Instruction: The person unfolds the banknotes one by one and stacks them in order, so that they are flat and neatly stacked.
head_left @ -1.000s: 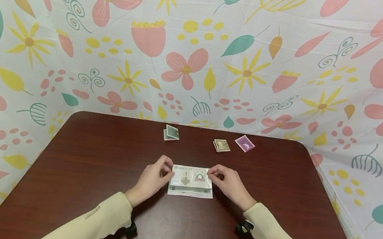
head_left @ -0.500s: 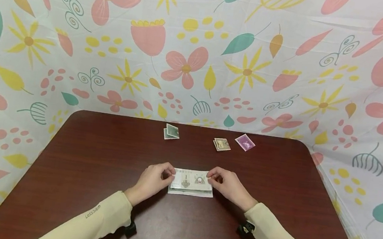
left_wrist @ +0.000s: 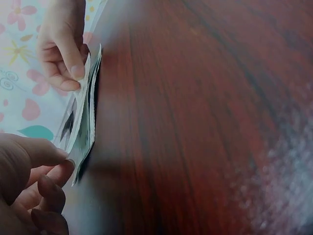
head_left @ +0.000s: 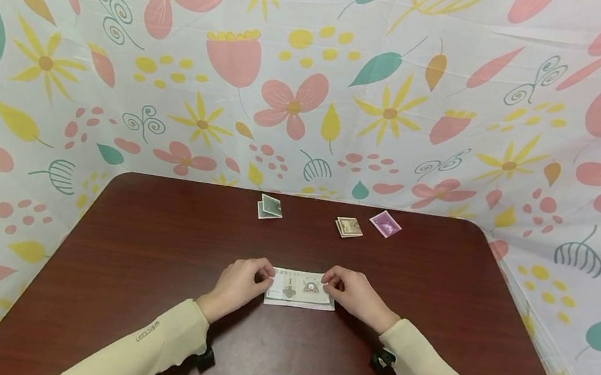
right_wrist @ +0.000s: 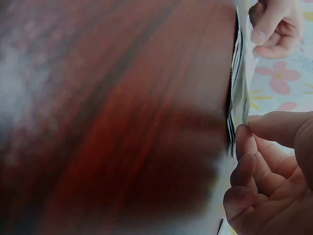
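A pale banknote (head_left: 297, 285) printed with a 1 and a small cartoon figure lies over a small stack of banknotes (head_left: 299, 304) at the middle of the table. My left hand (head_left: 242, 285) pinches its left end between thumb and forefinger. At its right end, my right hand (head_left: 359, 296) pinches it in the same way. In the left wrist view, the upper note (left_wrist: 81, 110) bows slightly apart from the notes beneath. Several layered paper edges (right_wrist: 236, 78) show side by side in the right wrist view.
Toward the far edge of the dark wooden table (head_left: 171, 228) lie a folded green note (head_left: 270, 207), a folded brownish note (head_left: 349, 227) and a purple note (head_left: 385, 223). Flower-printed cloth (head_left: 300, 56) hangs behind and at both sides.
Both hands have brought the upper banknote down and toward me, so it covers more of the stack. The folded and purple notes at the back have not moved.
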Demonstrator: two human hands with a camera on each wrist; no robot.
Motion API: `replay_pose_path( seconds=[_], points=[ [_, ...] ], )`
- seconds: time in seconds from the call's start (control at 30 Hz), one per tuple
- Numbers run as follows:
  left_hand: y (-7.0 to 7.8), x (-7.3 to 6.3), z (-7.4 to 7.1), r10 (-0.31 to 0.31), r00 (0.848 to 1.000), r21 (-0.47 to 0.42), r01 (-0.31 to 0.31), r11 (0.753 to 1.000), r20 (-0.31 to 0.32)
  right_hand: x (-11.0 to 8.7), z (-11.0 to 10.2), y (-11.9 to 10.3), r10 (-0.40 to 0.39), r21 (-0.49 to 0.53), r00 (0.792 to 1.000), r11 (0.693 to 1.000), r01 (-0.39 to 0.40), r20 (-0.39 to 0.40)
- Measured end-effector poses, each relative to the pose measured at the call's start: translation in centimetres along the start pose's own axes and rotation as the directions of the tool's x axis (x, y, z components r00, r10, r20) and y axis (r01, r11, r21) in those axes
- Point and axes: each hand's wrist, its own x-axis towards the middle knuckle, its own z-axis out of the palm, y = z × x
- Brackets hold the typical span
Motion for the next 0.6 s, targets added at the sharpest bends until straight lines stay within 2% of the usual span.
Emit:
replay_pose_path(
  seconds=[0.27,0.47,0.6],
  points=[
    [-0.15,0.06,0.36,0.035,0.999,0.066,-0.034,0.997,-0.013,0.25,0.15,-0.32,0.017,-0.023,1.000,1.000,-0.016,0.022],
    [-0.17,0.12,0.42,0.074,0.997,0.132,-0.074,0.988,0.004,0.39,0.16,-0.56,0.031,-0.030,0.999,0.999,-0.030,0.044],
    [-0.24,0.06,0.43,0.067,0.998,0.153,-0.068,0.986,0.013,0.47,0.24,-0.59,0.034,-0.041,0.998,0.999,-0.032,0.053]
  ],
)
